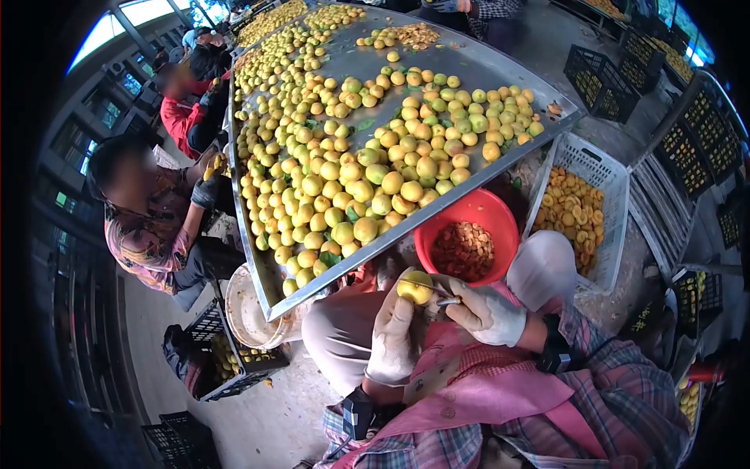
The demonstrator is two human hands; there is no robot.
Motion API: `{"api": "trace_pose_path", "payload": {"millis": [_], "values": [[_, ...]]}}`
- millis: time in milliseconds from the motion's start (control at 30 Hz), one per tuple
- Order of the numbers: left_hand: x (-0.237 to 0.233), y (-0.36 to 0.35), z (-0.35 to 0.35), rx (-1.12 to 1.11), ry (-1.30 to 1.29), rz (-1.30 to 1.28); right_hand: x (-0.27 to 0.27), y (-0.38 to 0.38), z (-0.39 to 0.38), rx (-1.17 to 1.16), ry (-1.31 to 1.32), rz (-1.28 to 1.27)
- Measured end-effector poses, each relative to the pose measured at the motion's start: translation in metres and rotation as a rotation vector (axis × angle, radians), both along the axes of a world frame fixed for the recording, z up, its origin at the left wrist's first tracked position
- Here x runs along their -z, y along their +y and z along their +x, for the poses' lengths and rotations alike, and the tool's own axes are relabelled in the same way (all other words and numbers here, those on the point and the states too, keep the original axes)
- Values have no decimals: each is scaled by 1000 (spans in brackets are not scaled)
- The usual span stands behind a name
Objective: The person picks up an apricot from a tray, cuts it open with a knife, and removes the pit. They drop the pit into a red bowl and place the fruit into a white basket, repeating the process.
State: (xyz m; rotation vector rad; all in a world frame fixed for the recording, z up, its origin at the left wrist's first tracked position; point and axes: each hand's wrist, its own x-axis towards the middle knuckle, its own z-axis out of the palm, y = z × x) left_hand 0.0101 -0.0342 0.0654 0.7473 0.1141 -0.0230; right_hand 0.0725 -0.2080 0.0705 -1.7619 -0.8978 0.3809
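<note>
On our far L, a co-worker (pixel 148 219) sits by the metal table (pixel 519 66) piled w/ fruit, black crate (pixel 251 381) on the floor below. Nearer ctr, our gloved L hand (pixel 391 332) grips one yellow fruit (pixel 415 288); knife (pixel 448 301), blade at that fruit, is held in our gloved R hand (pixel 491 314). Just beyond: red tub (pixel 504 211) w/ reddish bits, then white crate (pixel 617 227) w/ cut fruit.

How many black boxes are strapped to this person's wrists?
2: the left black box just behind the left hand, which holds a yellow fruit, and the right black box just behind the right hand. Both wrists show, so none seems hidden.
</note>
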Motion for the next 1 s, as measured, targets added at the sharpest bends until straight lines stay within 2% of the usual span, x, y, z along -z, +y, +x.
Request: {"api": "trace_pose_path", "payload": {"millis": [100, 300, 400, 467, 533, 600, 633, 733, 800, 933, 1000], "values": [[6, -1, -1, 63, 67, -42, -3, 0, -3, 23, 72, 4], [7, 3, 2, 111, 31, -99, -1, -4, -5, 13, 123, -12], [3, 1, 1, 78, 78, -189, -6, -4, -7, -22, 232, 93], [6, 3, 0, 68, 91, -194, -20, -5, -8, 17, 603, 162], [8, 4, 0, 63, 105, -199, -21, -4, -5, 10, 558, 166], [7, 4, 0, 82, 35, -40, -17, -2, -2, 27, 361, 236], [6, 4, 0, 85, 36, -41, -21, -3, -1, 30, 361, 235], [1, 2, -1, 128, -39, 67, -37, 0, 2, 61, 393, 135], [-3, 0, -1, 138, -116, 171, -36, 6, 3, 96, 145, 180], [-6, 1, -3, 148, -184, 279, -38, 6, 1, 73, 135, 19], [-15, 2, -5, 149, -195, 460, -34, 9, 1, 81, -28, 39]]}}
